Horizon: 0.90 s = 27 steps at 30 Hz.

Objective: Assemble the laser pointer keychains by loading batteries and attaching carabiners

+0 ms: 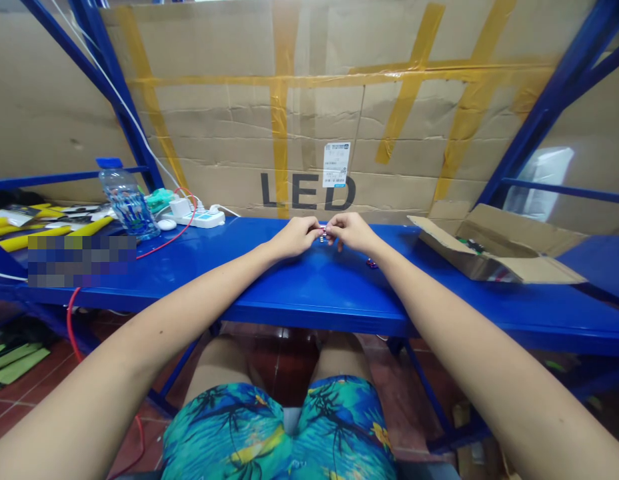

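My left hand and my right hand meet above the blue table, fingertips pinched from both sides on one small shiny reddish metallic part. Most of that part is covered by my fingers, so its exact kind does not show. Just beside my right wrist, partly behind the forearm, lies another small red and blue piece on the tabletop.
At right stands an open cardboard box with small dark green items inside. A water bottle, a white power strip and a red cable are at left. A large taped carton rises behind the table.
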Each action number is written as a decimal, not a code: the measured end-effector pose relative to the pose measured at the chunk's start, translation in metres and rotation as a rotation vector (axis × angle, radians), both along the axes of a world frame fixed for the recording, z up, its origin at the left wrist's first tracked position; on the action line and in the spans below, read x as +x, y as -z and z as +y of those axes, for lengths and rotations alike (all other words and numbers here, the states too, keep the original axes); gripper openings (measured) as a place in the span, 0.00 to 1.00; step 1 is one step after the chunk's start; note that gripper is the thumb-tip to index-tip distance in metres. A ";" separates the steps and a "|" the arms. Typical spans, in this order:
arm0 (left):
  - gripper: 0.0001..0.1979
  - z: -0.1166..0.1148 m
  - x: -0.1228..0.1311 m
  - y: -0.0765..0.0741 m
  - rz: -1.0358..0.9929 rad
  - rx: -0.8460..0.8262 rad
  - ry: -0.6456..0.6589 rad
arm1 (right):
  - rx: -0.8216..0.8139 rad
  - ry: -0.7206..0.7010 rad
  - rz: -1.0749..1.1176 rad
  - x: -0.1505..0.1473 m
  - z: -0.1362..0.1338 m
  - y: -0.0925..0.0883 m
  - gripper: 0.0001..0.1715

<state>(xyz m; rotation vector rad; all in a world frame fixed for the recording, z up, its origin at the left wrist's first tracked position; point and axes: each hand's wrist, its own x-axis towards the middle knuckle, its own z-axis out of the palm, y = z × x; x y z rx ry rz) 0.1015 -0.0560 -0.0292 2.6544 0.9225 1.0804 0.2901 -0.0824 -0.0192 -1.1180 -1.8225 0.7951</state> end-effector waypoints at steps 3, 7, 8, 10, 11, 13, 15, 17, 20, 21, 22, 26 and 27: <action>0.05 -0.005 0.000 -0.001 0.002 0.076 0.032 | -0.028 -0.033 0.028 0.003 -0.001 0.001 0.11; 0.07 -0.007 0.003 -0.003 0.031 0.139 0.026 | -0.024 -0.069 0.069 0.005 0.000 0.001 0.12; 0.09 -0.006 0.004 -0.003 0.047 0.149 0.012 | -0.009 -0.070 0.075 0.005 0.001 0.001 0.12; 0.14 -0.005 0.005 -0.003 0.097 0.153 -0.019 | 0.020 -0.062 0.071 0.005 0.002 0.001 0.11; 0.15 -0.005 0.006 -0.003 0.123 0.139 -0.029 | 0.031 -0.055 0.065 0.004 0.002 0.001 0.10; 0.15 -0.006 0.005 -0.004 0.142 0.093 -0.030 | 0.047 -0.044 0.048 0.003 0.002 0.001 0.09; 0.12 -0.007 0.003 -0.004 0.111 0.072 -0.019 | 0.057 -0.037 0.033 0.002 0.002 0.001 0.09; 0.10 -0.009 0.001 -0.003 0.075 0.104 -0.016 | 0.056 -0.038 0.021 0.003 0.003 0.001 0.10; 0.07 -0.009 0.001 0.000 0.064 0.177 -0.015 | 0.032 -0.048 0.002 0.005 0.004 0.002 0.10; 0.07 -0.009 0.002 0.000 0.067 0.190 -0.014 | 0.022 -0.049 -0.004 0.006 0.004 0.002 0.11; 0.07 -0.008 0.003 0.000 0.069 0.195 -0.012 | 0.014 -0.049 -0.009 0.006 0.004 0.001 0.11; 0.12 -0.008 0.006 -0.003 0.090 0.168 -0.041 | 0.045 -0.034 0.005 0.004 0.003 -0.001 0.11; 0.13 -0.008 0.007 -0.004 0.107 0.151 -0.054 | 0.065 -0.033 0.017 0.003 0.002 -0.001 0.10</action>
